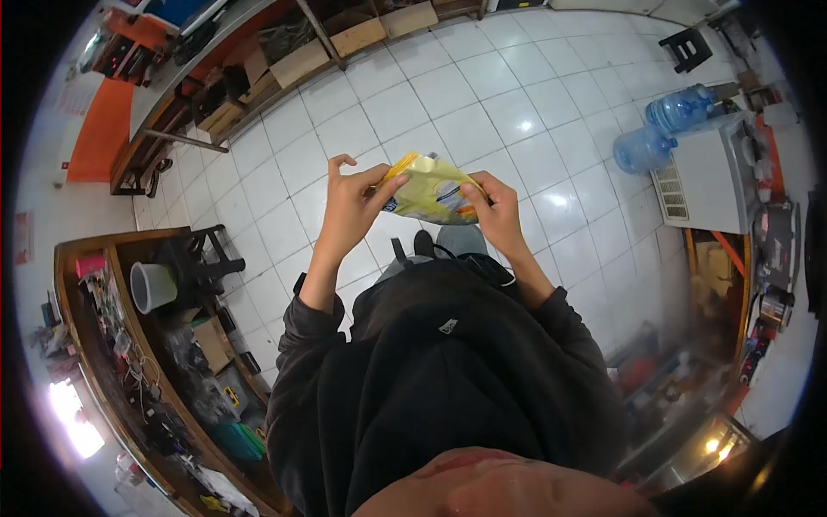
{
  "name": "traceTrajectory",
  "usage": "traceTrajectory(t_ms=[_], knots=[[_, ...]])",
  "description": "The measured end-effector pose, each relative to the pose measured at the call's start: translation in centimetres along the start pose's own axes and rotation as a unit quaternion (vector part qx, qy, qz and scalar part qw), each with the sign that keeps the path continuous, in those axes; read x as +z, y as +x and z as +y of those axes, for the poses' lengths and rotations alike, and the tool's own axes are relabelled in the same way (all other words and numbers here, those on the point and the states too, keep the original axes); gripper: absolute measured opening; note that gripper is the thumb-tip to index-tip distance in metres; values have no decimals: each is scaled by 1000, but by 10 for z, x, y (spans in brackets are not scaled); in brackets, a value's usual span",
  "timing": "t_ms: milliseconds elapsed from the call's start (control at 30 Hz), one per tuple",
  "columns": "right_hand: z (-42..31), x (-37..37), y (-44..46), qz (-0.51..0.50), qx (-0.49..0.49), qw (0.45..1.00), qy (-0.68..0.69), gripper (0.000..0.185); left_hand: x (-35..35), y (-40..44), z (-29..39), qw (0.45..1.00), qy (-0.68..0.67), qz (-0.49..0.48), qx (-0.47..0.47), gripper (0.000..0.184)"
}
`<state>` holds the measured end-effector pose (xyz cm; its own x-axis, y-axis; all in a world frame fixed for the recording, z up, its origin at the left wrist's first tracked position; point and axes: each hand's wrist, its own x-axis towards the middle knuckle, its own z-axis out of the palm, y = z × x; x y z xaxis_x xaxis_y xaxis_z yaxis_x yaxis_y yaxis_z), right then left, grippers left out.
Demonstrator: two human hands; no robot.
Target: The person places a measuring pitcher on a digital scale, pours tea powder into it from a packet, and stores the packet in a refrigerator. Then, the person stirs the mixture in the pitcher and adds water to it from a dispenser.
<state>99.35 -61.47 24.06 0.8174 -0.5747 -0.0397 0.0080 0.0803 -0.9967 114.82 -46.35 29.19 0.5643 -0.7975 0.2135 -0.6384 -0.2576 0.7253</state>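
Observation:
Between my two hands, out in front of my chest, is a yellow snack bag [431,191] with blue and white print. My left hand [351,200] pinches its left end between thumb and fingers, near the bright yellow top edge, with one finger sticking out. At the bag's right end my right hand [500,211] grips it, thumb pressed on the near face. Whether the bag is torn at any edge I cannot tell. What it holds is hidden.
White floor tiles [448,112] stretch ahead. A wooden shelf unit [121,284] with a black stool [207,258] and white bucket [153,287] stands left. Blue water jugs [644,151] and a white appliance [711,177] are on the right. Boxes [357,36] line the far shelf.

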Motion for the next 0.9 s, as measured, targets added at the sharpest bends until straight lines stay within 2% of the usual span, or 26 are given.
traceTrajectory(t_ms=[33,100,167,233,267,300,367,467,500,567,600,633,700,733,767,833,867,900], knots=[[0,-7,32,-18,8,1000,11,19,7,25,-14,1000,0,-2,1,29],[23,-24,94,-23,4,1000,-8,20,20,79,-41,995,-72,-16,-62,30],[37,-39,136,-79,75,994,20,24,34,116,-61,994,-77,-11,-71,33],[49,-52,186,-104,66,992,-18,25,43,156,-78,990,-85,-51,-96,35],[49,-54,209,-126,126,984,8,26,42,176,-83,997,-21,-46,-66,34],[45,-59,241,-150,174,973,29,26,48,198,-87,998,-22,-31,-58,34],[57,-62,294,-183,232,955,20,26,55,232,-97,990,110,8,88,32],[41,-65,383,-417,196,887,-41,22,59,316,-95,943,172,104,265,30],[44,-62,404,-420,197,885,-35,22,58,338,-103,944,175,100,262,30],[58,-62,450,-497,121,852,-111,25,62,382,-118,938,193,100,270,31],[54,-61,471,-515,117,847,-66,35,60,397,-124,939,209,101,255,32],[49,-64,497,-516,116,846,-69,35,63,415,-131,938,208,105,254,32],[40,-71,548,-566,97,811,-113,38,69,452,-149,941,218,154,209,33],[61,-69,573,-606,71,779,-146,38,69,469,-159,956,209,138,154,34],[81,-76,595,-603,71,781,-144,38,68,488,-170,956,209,135,157,34],[70,-80,631,-515,-56,831,-204,37,61,519,-193,939,185,259,131,40],[60,-76,662,-592,62,779,-197,30,61,512,-227,924,244,231,184,47],[51,-78,687,-585,60,784,-198,30,51,530,-238,923,241,228,193,47]])
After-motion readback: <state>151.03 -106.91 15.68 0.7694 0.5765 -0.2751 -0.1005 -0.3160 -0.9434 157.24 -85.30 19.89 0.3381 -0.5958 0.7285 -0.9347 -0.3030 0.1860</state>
